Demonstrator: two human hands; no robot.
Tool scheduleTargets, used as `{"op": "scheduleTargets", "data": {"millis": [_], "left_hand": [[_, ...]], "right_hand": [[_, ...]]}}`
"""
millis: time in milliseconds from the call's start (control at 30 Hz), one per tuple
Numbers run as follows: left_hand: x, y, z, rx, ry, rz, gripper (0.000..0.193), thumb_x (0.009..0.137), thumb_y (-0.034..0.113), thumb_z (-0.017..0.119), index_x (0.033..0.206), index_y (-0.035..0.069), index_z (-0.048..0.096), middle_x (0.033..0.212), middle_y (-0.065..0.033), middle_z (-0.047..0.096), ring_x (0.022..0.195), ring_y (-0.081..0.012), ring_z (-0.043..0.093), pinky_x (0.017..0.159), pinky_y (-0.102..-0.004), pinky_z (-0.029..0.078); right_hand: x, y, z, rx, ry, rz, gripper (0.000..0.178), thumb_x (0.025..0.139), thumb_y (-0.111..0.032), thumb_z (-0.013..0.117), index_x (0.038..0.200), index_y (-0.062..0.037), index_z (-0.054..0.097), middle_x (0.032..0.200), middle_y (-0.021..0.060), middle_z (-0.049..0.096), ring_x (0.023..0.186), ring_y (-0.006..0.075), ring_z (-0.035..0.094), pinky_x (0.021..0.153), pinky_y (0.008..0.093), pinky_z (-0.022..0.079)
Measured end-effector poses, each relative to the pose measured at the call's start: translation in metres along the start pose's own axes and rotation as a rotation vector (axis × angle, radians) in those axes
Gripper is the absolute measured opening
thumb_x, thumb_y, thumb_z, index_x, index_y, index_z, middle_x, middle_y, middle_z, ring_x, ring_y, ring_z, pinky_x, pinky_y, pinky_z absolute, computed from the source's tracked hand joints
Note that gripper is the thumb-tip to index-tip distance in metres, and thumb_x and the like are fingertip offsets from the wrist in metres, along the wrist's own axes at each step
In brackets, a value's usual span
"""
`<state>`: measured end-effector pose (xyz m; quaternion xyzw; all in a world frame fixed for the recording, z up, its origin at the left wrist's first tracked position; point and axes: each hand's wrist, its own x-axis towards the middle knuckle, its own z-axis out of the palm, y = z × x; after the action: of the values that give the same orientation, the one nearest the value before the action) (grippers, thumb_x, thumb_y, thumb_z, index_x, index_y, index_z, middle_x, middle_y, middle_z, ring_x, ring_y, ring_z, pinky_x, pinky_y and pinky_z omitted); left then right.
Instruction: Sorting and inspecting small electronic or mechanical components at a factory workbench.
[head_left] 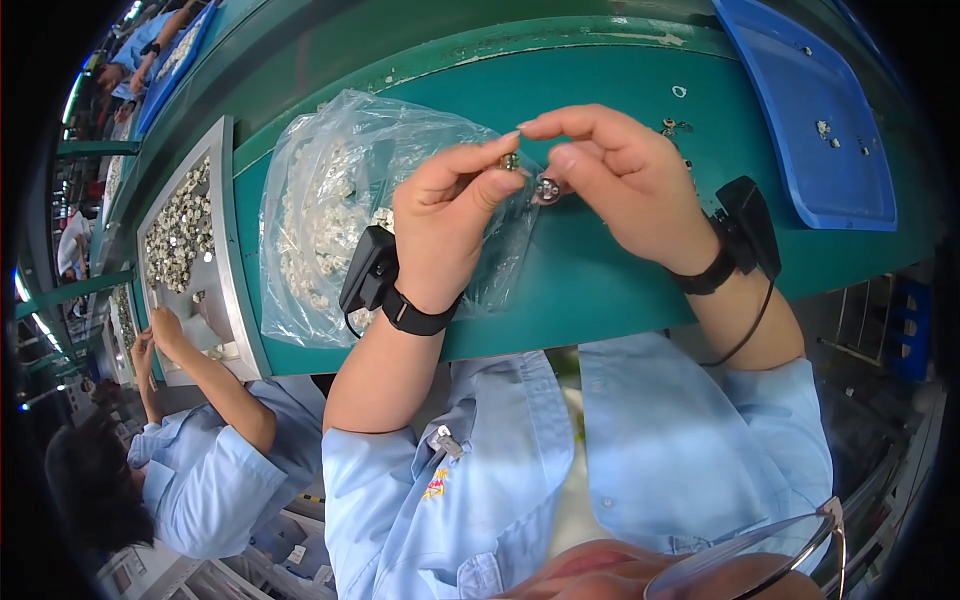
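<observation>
Both my hands are raised over the green table, their fingertips nearly meeting. Between thumb and forefinger my left hand [445,215] pinches a small brass-coloured metal part [510,160]. My right hand [640,185] is curled just beside it, its thumb against a small shiny round metal part [547,190]; fingers partly hide how it is gripped. Beneath and left of my left hand lies a clear plastic bag [400,130] with many small whitish parts [310,250] inside. Each wrist wears a black strap with a boxy device.
Loose small metal parts [670,127] and a white ring [679,91] lie beyond my right hand. A blue tray [775,70] with a few small pieces is at the far right. On the left, a co-worker's hands [165,330] are at a metal-rimmed tray [240,260] of small parts.
</observation>
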<state>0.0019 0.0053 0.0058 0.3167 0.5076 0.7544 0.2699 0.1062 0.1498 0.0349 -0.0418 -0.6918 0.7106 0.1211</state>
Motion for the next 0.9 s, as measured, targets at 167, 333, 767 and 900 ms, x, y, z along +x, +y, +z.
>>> {"op": "scheduleTargets", "data": {"millis": [167,333,767,900], "left_hand": [[0.004,-0.006,-0.004,-0.03,-0.119,0.067,0.024,0.079,0.004,0.064,0.103,0.002,0.062,0.09,-0.0052,0.06,0.083,-0.0115,0.057,0.074,-0.0219,0.046],[0.004,-0.006,-0.005,-0.245,-0.248,-0.06,0.024,0.078,0.005,0.065,0.102,0.004,0.063,0.088,-0.005,0.058,0.086,-0.0138,0.056,0.078,-0.0241,0.045],[0.009,0.003,-0.005,-0.323,-0.054,-0.115,0.023,0.081,0.003,0.06,0.105,0.001,0.06,0.095,-0.0074,0.059,0.093,-0.0163,0.056,0.084,-0.0281,0.044],[0.009,0.006,-0.003,-0.335,-0.007,-0.147,0.021,0.084,0.003,0.058,0.103,-0.002,0.058,0.097,-0.0096,0.061,0.093,-0.0162,0.058,0.083,-0.0275,0.046]], "right_hand": [[0.002,0.014,0.0,-0.094,-0.022,-0.128,0.027,0.081,0.0,0.059,0.108,-0.0016,0.057,0.084,0.0016,0.059,0.075,0.0067,0.054,0.065,0.0192,0.044],[0.005,0.012,-0.003,-0.109,-0.087,-0.199,0.022,0.079,0.0,0.062,0.101,-0.0022,0.061,0.083,0.0011,0.059,0.072,0.0067,0.052,0.063,0.0197,0.042],[0.006,0.01,-0.008,0.048,0.026,-0.043,0.019,0.081,-0.002,0.061,0.1,0.0017,0.057,0.09,0.0041,0.058,0.082,0.0085,0.055,0.071,0.0199,0.045],[0.007,0.01,-0.007,0.181,0.047,-0.121,0.021,0.083,-0.001,0.057,0.104,0.0026,0.054,0.092,0.0057,0.059,0.086,0.0097,0.056,0.073,0.0207,0.046]]}}
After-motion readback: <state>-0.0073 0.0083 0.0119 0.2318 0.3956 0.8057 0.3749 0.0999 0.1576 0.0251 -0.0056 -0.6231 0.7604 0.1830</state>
